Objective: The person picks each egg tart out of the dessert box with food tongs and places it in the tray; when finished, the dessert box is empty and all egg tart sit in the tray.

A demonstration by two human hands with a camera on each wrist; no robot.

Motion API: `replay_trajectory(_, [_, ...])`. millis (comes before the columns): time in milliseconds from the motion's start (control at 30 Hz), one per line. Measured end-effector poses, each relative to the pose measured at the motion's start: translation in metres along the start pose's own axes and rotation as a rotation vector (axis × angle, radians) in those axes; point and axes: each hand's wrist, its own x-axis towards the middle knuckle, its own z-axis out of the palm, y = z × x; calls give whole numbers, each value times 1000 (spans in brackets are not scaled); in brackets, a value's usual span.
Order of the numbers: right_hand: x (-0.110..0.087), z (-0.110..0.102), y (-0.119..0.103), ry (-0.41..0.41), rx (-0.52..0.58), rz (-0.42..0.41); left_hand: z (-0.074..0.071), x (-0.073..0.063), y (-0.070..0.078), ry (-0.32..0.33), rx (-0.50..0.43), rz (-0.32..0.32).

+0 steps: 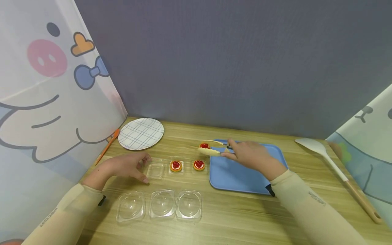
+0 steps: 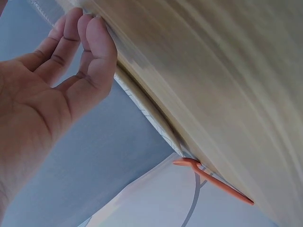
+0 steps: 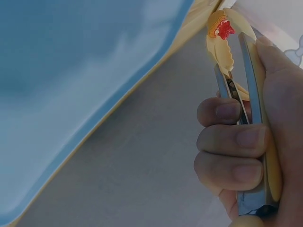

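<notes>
My right hand (image 1: 249, 154) grips a pair of tongs (image 3: 253, 80) with cream-coloured tips. Between those tips is a small tart (image 1: 204, 146) with red topping, held above the table beside the blue tray's left edge. My left hand (image 1: 130, 166) is at the left side of a clear plastic box base (image 1: 155, 170), thumb and fingers spread apart at its edge. In the left wrist view, the fingers (image 2: 102, 42) are bent. To the right of that base, two more clear bases each contain a red-topped tart, one in the middle (image 1: 176, 166) and one at right (image 1: 199, 165).
Three clear domed lids (image 1: 131, 206) lie in a row nearer me. The blue tray (image 1: 245, 178) lies under my right hand. A checked plate (image 1: 141, 133) and an orange utensil (image 1: 107, 147) are at back left; a long-handled white turner (image 1: 324, 154) lies at far right.
</notes>
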Motion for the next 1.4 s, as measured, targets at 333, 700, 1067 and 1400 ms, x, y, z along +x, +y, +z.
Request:
replay_trajectory(333, [-8,12,24,47,-10,16,-2,1,2,-10,0,-15])
replay_trajectory(700, [-11,17,40,46,-1,47,-3,0,2,-7,4,-20])
replay_trajectory(1067, [-13,21,49,14,42,85,-3,0,3,-6,4,-36])
replay_trajectory(1400, [-14,26,53,20,58,102,-3,-2,7,0,8,-39])
